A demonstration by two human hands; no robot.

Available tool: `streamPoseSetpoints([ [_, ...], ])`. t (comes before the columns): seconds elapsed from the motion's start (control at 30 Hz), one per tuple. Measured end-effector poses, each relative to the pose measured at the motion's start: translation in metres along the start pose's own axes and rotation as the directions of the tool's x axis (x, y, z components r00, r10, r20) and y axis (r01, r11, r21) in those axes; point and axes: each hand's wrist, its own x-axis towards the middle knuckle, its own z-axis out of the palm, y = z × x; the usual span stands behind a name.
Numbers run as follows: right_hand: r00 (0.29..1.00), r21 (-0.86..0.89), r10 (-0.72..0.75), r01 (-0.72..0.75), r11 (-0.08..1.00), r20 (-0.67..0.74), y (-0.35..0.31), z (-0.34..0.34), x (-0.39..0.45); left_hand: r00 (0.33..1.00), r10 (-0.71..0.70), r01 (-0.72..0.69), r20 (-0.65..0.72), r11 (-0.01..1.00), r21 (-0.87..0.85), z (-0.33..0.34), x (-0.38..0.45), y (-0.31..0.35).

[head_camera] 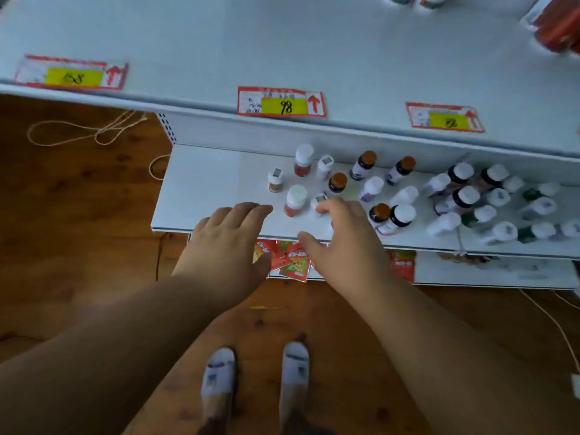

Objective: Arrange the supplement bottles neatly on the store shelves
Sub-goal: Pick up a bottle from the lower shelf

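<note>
Several supplement bottles stand scattered on the white middle shelf [204,189]. They include two red-labelled bottles with white caps [303,160] [295,200], small white bottles [275,180] [324,166], brown-capped dark bottles [364,164] [337,183] and a dense cluster of white-capped bottles [464,199] at the right. My left hand [226,237] reaches flat over the shelf's front edge with straight fingers and holds nothing. My right hand [342,233] has its fingers spread, and the fingertips meet a small white bottle [318,202]. The thumb stays apart from it.
The upper shelf [282,42] juts out above, with red and yellow price tags [281,102] on its edge and a red pack [558,26] at the far right. Red packets [292,259] lie on the bottom shelf. String [94,130] and a cable [549,318] lie on the wooden floor.
</note>
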Motion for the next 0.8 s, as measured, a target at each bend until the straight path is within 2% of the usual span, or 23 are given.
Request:
streamPoseSetpoints([
  [0.13, 0.997, -0.023, 0.070, -0.070, 0.997, 0.043, 0.040, 0.077, 0.058, 0.997, -0.079, 0.080, 0.016, 0.995, -0.062, 0.069, 0.046, -0.032],
  [0.33, 1.000, -0.152, -0.006, 0.003, 0.988, -0.016, 0.087, 0.163, 0.146, 0.993, -0.116, 0.119, 0.035, 0.987, -0.112, 0.154, 0.105, -0.062],
  [0.53, 0.997, -0.124, -0.068, 0.064, 0.990, -0.027, 0.101, 0.201, 0.185, 0.996, -0.090, 0.089, -0.001, 0.985, -0.148, 0.197, 0.142, -0.081],
  [0.67, 0.996, 0.015, -0.038, 0.039, 0.999, -0.076, 0.099, 0.209, 0.183, 0.995, -0.097, 0.094, -0.005, 0.975, -0.199, 0.204, 0.144, -0.090],
  [0.8, 0.991, 0.400, 0.096, -0.050, 0.915, -0.096, 0.093, 0.195, 0.146, 0.988, -0.151, 0.141, -0.006, 0.935, -0.325, 0.189, 0.110, -0.092],
])
